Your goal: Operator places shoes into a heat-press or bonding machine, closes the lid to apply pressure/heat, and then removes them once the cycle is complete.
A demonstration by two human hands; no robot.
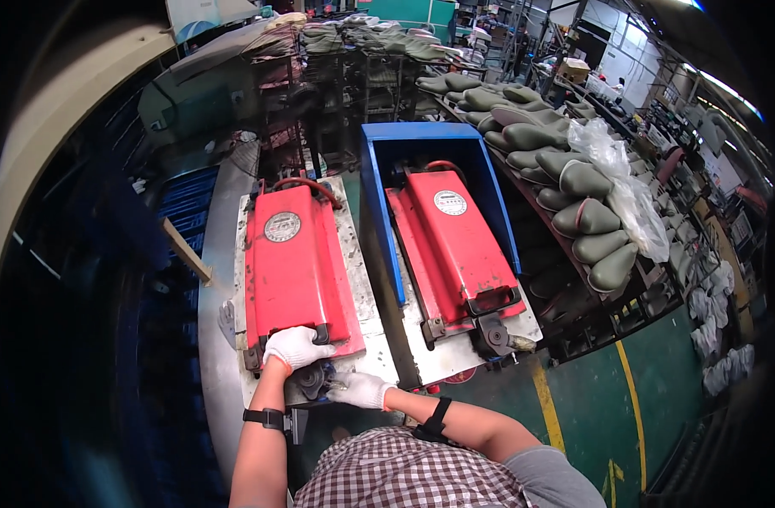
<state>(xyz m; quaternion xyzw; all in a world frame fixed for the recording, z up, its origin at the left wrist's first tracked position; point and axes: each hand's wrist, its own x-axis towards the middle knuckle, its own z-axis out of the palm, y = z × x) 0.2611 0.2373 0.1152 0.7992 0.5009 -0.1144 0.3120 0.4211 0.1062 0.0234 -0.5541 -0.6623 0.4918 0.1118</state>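
Two red flat moulds lie side by side on a metal bench (pixel 218 356). My left hand (pixel 296 347), in a white glove, grips the black handle at the near end of the left red mould (pixel 293 262). My right hand (pixel 360 389), also gloved, rests just below it on the dark clamp piece (pixel 313 378) at the mould's front edge, fingers curled. Whether that hand pinches something small I cannot tell. The right red mould (pixel 455 245) lies shut inside a blue frame (pixel 375 212), untouched.
A long rack (pixel 565 254) of olive-green boots runs along the right, with a clear plastic bag (pixel 625 186) draped over it. More green boots are stacked on shelves (pixel 362 51) at the back. A green floor with yellow lines (pixel 544 406) lies to the right.
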